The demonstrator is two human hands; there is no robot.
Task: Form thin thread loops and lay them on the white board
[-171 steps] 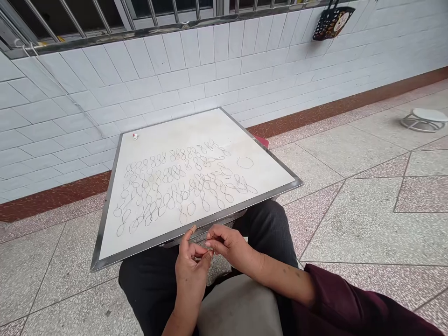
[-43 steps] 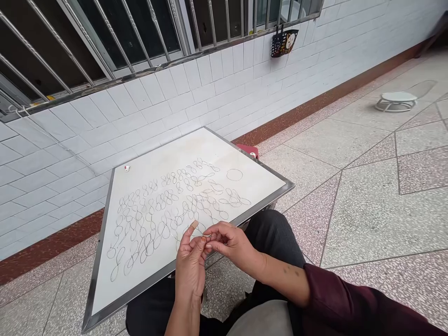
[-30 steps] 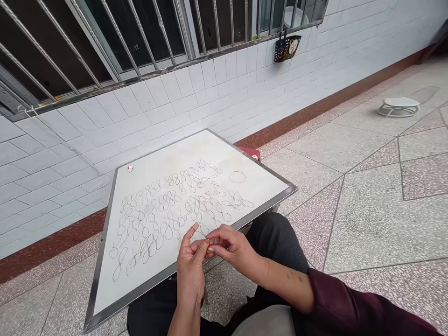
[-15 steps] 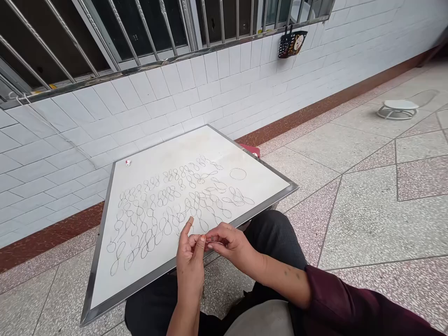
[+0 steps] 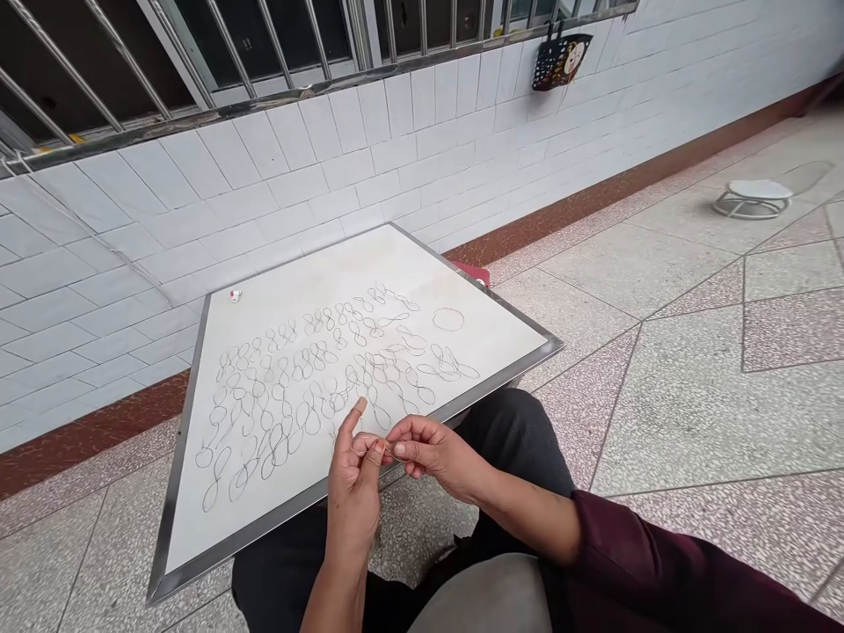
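Note:
Above the near edge of a white table (image 5: 316,264), both hands pinch a thin wire loop (image 5: 370,437) between them. My left hand (image 5: 356,479) is closed on it with thumb and curled fingers, while its index finger points up with a tan wrap at the tip. From the right, my right hand (image 5: 428,453) grips the same wire between thumb and fingertips. Exactly how the wire runs inside the fingers is hidden. Beyond the hands lie several rows of twisted wire loops (image 5: 273,453), many shaped like figure eights. A single round wire ring (image 5: 448,319) rests to their right.
A metal rim (image 5: 514,362) borders the table. A small white-and-red item (image 5: 236,296) lies near its far left corner. Behind stands a white tiled wall (image 5: 316,158) with a barred window and a hanging black basket (image 5: 560,61). A low white stool (image 5: 755,198) stands at right.
The view has shifted slightly. My right hand has turned a little, its thumb now closer to the left fingertips, and the wire between the hands has been bent or shifted.

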